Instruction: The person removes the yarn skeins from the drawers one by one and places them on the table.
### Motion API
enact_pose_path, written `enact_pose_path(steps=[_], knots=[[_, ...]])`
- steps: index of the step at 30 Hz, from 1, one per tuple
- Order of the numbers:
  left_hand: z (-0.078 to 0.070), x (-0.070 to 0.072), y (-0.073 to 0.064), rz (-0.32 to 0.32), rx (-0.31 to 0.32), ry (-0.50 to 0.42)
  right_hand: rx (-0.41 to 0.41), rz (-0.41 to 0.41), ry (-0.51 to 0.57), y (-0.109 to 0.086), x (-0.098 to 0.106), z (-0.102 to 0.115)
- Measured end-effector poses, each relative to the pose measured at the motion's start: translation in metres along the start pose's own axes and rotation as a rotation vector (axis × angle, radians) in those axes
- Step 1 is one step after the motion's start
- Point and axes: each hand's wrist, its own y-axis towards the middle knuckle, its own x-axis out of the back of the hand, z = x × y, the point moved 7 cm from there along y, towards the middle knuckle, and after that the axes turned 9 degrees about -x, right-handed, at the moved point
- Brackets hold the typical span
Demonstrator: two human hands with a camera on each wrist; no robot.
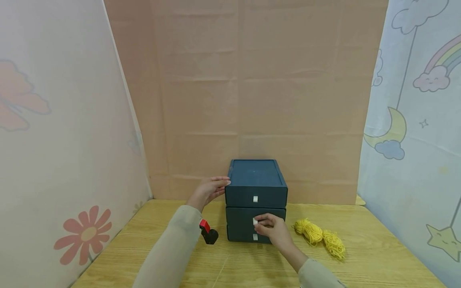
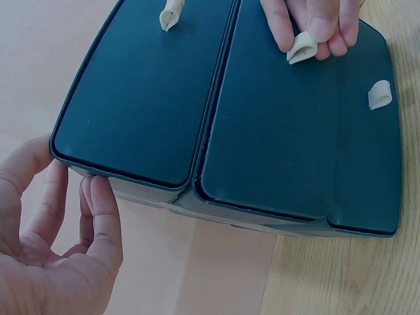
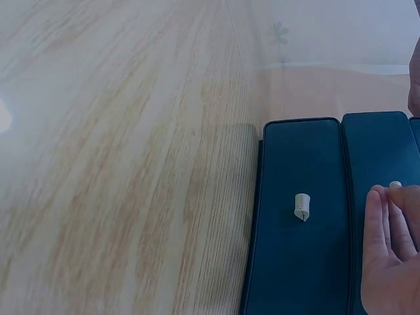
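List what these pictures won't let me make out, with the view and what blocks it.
Drawer interiors: all views, hidden by the drawer fronts.
Middle white tab: head view, partly covered by the right hand.
Left hand: right wrist view, cut off by the right edge.
Back of the drawer unit: head view, hidden by the unit itself.

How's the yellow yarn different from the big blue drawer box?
The yarn is bright yellow, while the drawer box is dark blue. The yarn is a bumpy, stringy bundle; the box is smooth with straight edges. The box is bigger and taller than the yarn. The left hand touches the box and the right hand pinches its middle white tab, but neither touches the yarn. Both rest on the table.
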Motion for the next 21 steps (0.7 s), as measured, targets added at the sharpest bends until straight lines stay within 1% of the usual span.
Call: enact_pose_path(steps=[5, 9, 21], knots=[[-0.001, -0.001, -0.001, 0.000, 0.001, -0.004, -0.028, 0.026, 0.014, -0.005, 0.000, 0.001], [-0.001, -0.001, -0.001, 0.001, 0.006, -0.003, -0.051, 0.030, 0.017, -0.012, 0.000, 0.001], [0.001, 0.000, 0.000, -0.003, 0.010, 0.003, -0.064, 0.050, -0.020, -0.033, -0.004, 0.003]])
